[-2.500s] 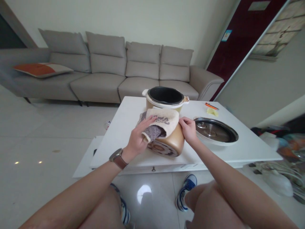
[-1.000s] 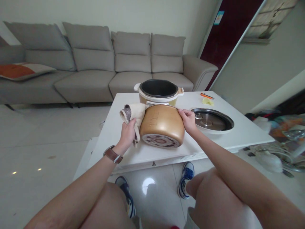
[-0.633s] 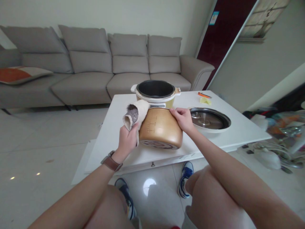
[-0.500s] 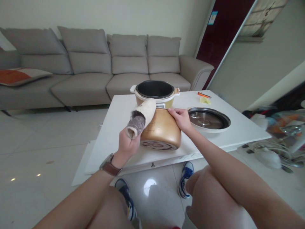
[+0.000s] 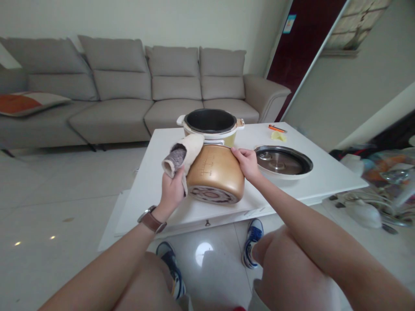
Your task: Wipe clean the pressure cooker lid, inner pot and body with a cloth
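Note:
A gold inner pot (image 5: 217,170) with measuring marks is tilted over the front of the white table (image 5: 145,181), its stained base facing me. At its upper right rim, my right hand (image 5: 247,162) grips the edge, thumb on the outer side. My left hand (image 5: 173,188) is closed around a cream cloth (image 5: 191,147), bunched up with a fuzzy grey side showing, that lies against the pot's left side. Just behind stands the rice cooker body (image 5: 210,123), open at the top with a dark inside. To the right a round lid (image 5: 283,162) lies with its metal inner side up.
An orange utility knife (image 5: 277,128) and a yellowish scrap (image 5: 279,136) are at the table's back right. A grey sofa (image 5: 175,86) stands behind the table. On the floor at right are bags and coiled tubing (image 5: 385,211). A drawer knob (image 5: 208,223) sticks out in front.
My left hand has drawn the cloth left and slightly up, from the pot's front to its left side, uncovering the marks. The pot has shifted a little left, with my right hand still on its rim.

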Demonstrator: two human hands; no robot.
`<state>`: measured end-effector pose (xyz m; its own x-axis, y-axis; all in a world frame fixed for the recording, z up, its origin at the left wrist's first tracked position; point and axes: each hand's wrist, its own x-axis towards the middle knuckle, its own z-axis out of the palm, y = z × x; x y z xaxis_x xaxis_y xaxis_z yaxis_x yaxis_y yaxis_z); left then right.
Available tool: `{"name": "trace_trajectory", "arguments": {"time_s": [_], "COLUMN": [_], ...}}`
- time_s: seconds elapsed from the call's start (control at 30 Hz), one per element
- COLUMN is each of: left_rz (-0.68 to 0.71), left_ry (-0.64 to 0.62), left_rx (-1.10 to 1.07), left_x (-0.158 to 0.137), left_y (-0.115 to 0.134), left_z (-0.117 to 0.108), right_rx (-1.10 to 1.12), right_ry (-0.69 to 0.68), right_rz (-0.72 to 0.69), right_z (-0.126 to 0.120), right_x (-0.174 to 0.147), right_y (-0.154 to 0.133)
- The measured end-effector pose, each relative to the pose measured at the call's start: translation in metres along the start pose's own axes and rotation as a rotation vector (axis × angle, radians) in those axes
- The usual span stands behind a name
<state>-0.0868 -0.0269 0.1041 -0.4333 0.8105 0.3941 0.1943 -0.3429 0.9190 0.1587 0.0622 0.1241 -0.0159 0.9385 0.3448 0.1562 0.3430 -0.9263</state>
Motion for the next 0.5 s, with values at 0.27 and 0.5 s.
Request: {"name": "trace_trajectory", "arguments": {"time_s": [0.27, 0.5], "left_rz": [-0.351, -0.091], "left_ry": [-0.02, 0.136], "left_rx": [-0.01, 0.06], "left_x": [0.01, 0.002], "left_y": [-0.03, -0.009], "left_z": [-0.009, -0.01], "right_rx": [0.016, 0.022], "right_ry": [0.05, 0.036], "right_rz": [-0.006, -0.004], "right_z": [-0.005, 0.001], "right_x": [0.0, 0.001], "right_y": [0.01, 0.014]}}
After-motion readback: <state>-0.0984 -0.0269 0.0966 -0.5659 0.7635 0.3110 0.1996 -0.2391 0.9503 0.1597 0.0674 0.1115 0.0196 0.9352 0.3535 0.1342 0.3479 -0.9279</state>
